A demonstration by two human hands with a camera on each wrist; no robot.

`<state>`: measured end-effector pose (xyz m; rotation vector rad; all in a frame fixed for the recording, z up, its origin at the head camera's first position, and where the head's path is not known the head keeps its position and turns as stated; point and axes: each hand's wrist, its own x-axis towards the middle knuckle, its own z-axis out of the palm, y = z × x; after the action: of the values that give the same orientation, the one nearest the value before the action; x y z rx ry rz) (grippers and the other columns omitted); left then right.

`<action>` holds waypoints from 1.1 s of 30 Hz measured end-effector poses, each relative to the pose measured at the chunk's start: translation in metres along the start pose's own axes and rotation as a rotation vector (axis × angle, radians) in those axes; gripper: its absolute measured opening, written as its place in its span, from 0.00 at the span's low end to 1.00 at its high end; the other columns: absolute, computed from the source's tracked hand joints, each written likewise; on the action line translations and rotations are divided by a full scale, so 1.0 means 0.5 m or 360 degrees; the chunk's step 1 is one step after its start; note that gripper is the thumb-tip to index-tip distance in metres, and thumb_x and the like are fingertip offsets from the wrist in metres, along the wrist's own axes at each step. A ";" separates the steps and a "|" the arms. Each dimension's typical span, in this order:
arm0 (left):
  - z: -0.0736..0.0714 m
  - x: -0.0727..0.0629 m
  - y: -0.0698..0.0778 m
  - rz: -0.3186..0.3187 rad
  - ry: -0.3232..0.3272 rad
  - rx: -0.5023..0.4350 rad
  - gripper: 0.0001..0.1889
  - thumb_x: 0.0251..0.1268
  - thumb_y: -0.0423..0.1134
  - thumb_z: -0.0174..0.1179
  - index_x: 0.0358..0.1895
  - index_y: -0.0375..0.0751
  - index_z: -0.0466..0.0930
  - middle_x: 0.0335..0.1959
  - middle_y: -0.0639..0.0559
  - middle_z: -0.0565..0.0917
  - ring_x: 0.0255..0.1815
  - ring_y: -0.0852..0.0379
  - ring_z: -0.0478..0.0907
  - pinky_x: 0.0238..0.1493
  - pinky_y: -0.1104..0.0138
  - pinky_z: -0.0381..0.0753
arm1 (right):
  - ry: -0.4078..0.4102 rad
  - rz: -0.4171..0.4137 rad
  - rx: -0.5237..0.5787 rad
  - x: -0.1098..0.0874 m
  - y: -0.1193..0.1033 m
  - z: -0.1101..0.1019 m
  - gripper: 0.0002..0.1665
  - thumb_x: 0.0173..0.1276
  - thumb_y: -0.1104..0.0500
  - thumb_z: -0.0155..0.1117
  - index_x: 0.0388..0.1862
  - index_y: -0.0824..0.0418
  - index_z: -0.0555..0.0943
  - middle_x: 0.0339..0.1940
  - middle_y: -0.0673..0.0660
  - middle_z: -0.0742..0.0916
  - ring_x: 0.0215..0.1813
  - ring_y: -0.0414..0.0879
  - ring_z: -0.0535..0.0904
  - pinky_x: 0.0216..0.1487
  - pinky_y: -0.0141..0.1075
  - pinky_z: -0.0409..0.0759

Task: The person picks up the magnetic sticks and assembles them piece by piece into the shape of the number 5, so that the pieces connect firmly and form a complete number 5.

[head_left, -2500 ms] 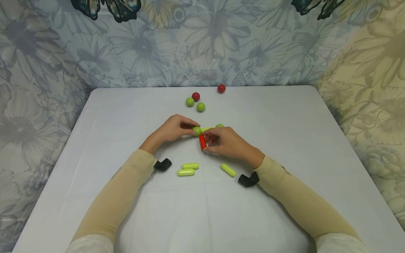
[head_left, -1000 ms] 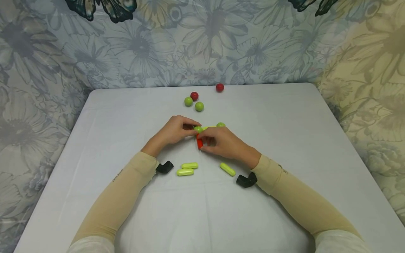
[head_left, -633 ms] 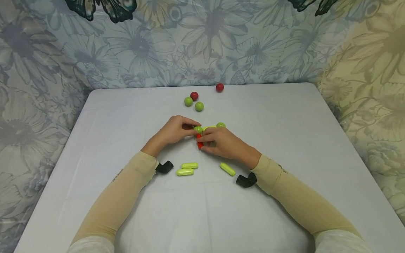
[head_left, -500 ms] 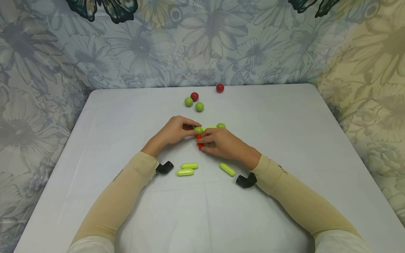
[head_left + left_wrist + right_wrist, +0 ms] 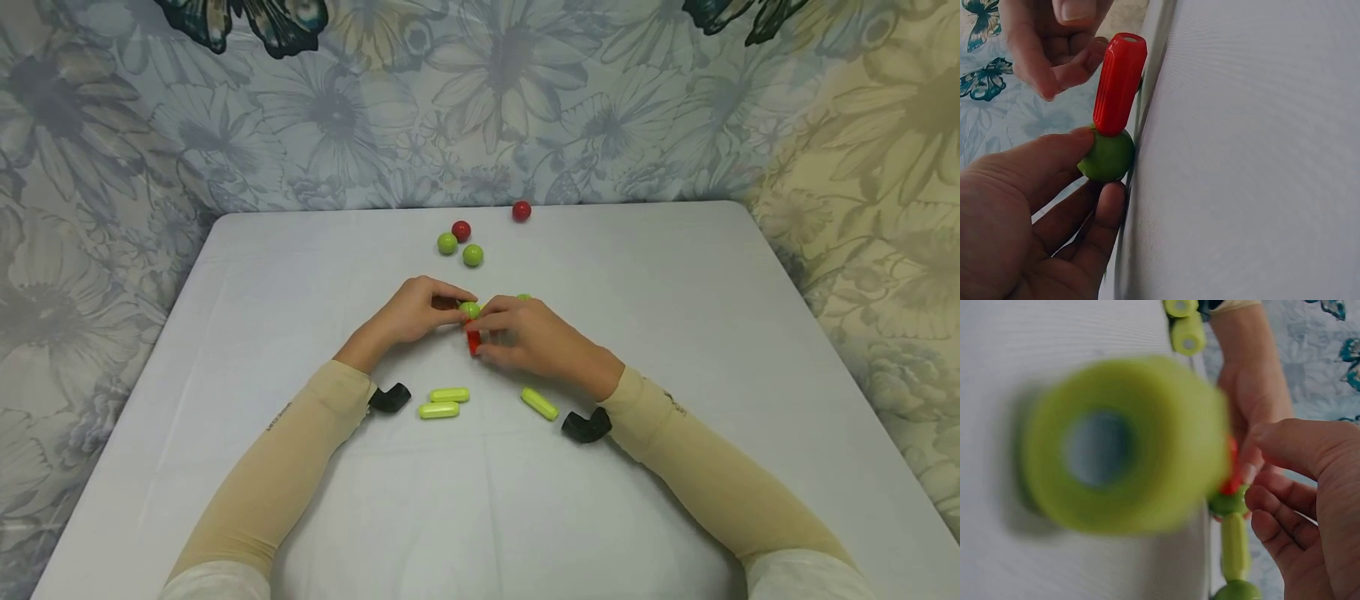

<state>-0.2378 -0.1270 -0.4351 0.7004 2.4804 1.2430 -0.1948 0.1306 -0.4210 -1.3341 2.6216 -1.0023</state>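
Observation:
My left hand (image 5: 408, 310) pinches a green ball (image 5: 1108, 156) between thumb and fingers. A ribbed red toy rod (image 5: 1121, 81) with a grey disc in its end is joined end-on to this ball, pointing toward me in the head view. Beside the rod, my right hand (image 5: 528, 333) has loosely bent fingers, with a gap to the rod in the left wrist view. From the same ball a yellow-green rod (image 5: 1235, 547) runs to a second green ball (image 5: 1238, 591); the right hand hides most of this in the head view.
Two yellow-green rods (image 5: 449, 394) lie side by side in front, and a single rod (image 5: 540, 403) lies to their right, its end large and blurred in the right wrist view. Farther back are two red balls (image 5: 521, 211) and two green balls (image 5: 473, 255) near the table's far edge.
The red rod, earlier gripped by my right hand at a tilt, has shifted left and now lines up under the green ball. My right fingers have come away from it. The left hand barely moved.

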 end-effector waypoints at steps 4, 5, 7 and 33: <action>-0.001 0.001 -0.004 0.0009 -0.0003 -0.0025 0.15 0.75 0.38 0.73 0.61 0.45 0.92 0.54 0.54 0.91 0.53 0.55 0.85 0.58 0.59 0.82 | 0.0105 0.0088 0.0049 0.012 0.007 -0.040 0.16 0.72 0.60 0.79 0.57 0.59 0.92 0.52 0.54 0.89 0.46 0.48 0.84 0.46 0.46 0.85; -0.002 0.001 -0.004 0.0011 -0.0002 -0.0027 0.15 0.75 0.38 0.73 0.61 0.45 0.92 0.54 0.54 0.91 0.53 0.55 0.85 0.58 0.59 0.82 | 0.0136 0.0099 0.0039 0.019 0.012 -0.052 0.16 0.72 0.60 0.79 0.56 0.60 0.92 0.50 0.55 0.90 0.46 0.49 0.84 0.46 0.47 0.85; -0.003 0.000 -0.005 0.0016 0.0001 -0.0038 0.15 0.74 0.37 0.73 0.61 0.45 0.92 0.55 0.54 0.91 0.54 0.55 0.85 0.59 0.59 0.82 | 0.0201 0.0105 0.0019 0.036 0.022 -0.076 0.14 0.71 0.59 0.80 0.54 0.61 0.92 0.47 0.55 0.90 0.45 0.50 0.84 0.46 0.50 0.85; -0.001 -0.003 -0.009 0.0035 -0.0005 -0.0120 0.15 0.75 0.36 0.72 0.61 0.42 0.91 0.57 0.53 0.90 0.57 0.55 0.84 0.62 0.59 0.81 | 0.0088 0.0646 -0.0084 0.220 0.166 -0.088 0.24 0.71 0.47 0.80 0.54 0.64 0.89 0.41 0.57 0.89 0.43 0.51 0.81 0.45 0.43 0.80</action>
<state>-0.2381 -0.1307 -0.4384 0.7111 2.4157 1.3349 -0.3367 0.1083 -0.4049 -0.7370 2.8093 -0.9209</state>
